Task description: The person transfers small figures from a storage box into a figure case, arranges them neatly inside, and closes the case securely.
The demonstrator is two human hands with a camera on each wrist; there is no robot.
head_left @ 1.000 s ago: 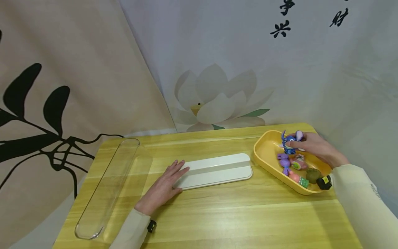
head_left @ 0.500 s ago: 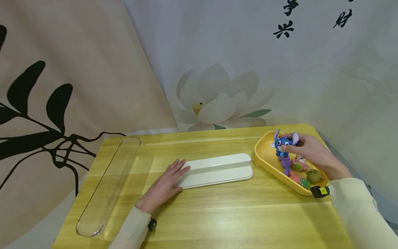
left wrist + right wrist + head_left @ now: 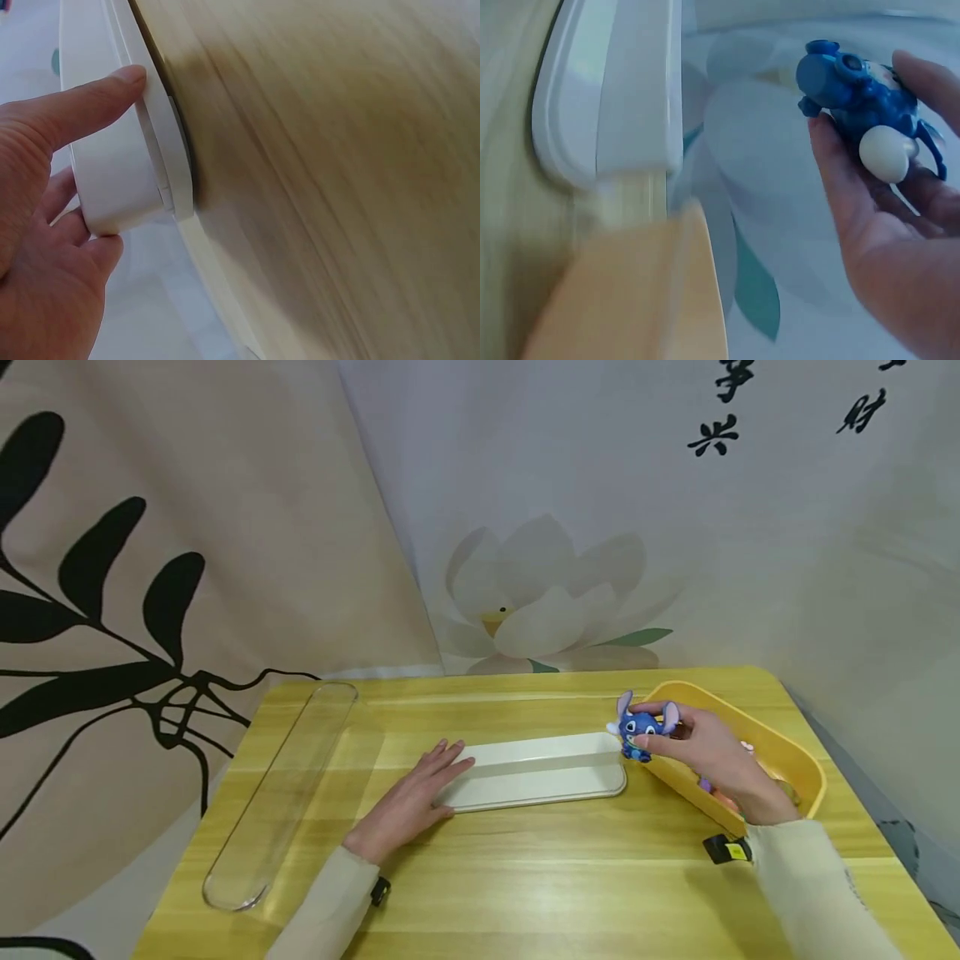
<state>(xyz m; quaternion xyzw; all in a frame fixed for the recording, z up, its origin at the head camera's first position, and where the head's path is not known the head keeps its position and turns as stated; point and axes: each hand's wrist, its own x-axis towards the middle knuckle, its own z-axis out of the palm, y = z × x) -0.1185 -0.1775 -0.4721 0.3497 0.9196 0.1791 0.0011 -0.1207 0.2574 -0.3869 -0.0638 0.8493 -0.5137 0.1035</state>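
A blue, large-eared toy figure is pinched between the thumb and fingers of my right hand, raised near the yellow tray's left rim. In the right wrist view, a white rounded piece sticks out from the toy figure. The figure appears close to the right end of a long white stepped stand. My left hand holds that stand's left end. In the left wrist view, the thumb lies on its front edge and other fingers touch its end.
The yellow tray holds several small toys, mostly hidden behind my right hand. On the table's left lies a long clear plastic cover. A printed cloth hangs behind the wooden table.
My right hand has carried the blue toy figure left, from above the tray to its left rim near the stand. My left hand stays on the stand. The head view has shifted slightly.
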